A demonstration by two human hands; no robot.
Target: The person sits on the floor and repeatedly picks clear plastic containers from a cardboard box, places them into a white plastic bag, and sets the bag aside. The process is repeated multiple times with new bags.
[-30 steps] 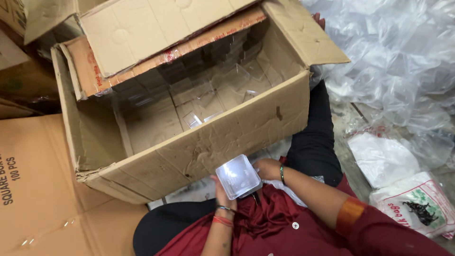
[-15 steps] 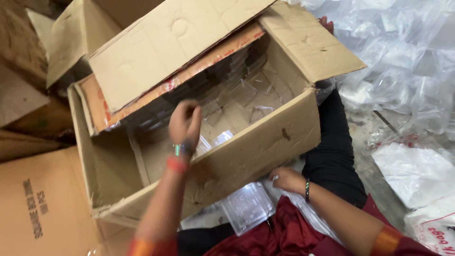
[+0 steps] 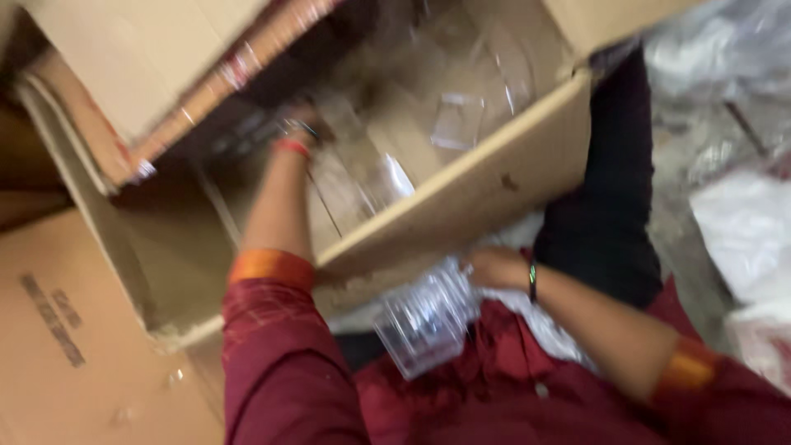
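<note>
Here the left hand reaches deep into the open cardboard box, up at its far left corner under the raised flap; the arm runs from the maroon sleeve straight up across the box's near wall. That hand is blurred and partly lost in shadow, so whether it is clenched, released or grasping something I cannot tell; it sits among clear plastic containers that lie loose over the box floor, the nearest just to its right, another clear container further toward the far right side.

The right hand stays outside the box, just below its near wall, on the person's lap; its fingers rest against the upper right corner of a clear plastic box, touching it, though a full grasp cannot be made out. That clear box lies tilted, its long axis running from lower left to upper right, toward the right hand; so it lies down and to the right of the left hand, well apart from it, with the cardboard wall between them. Crumpled plastic sheeting lies at the right edge of the view.
</note>
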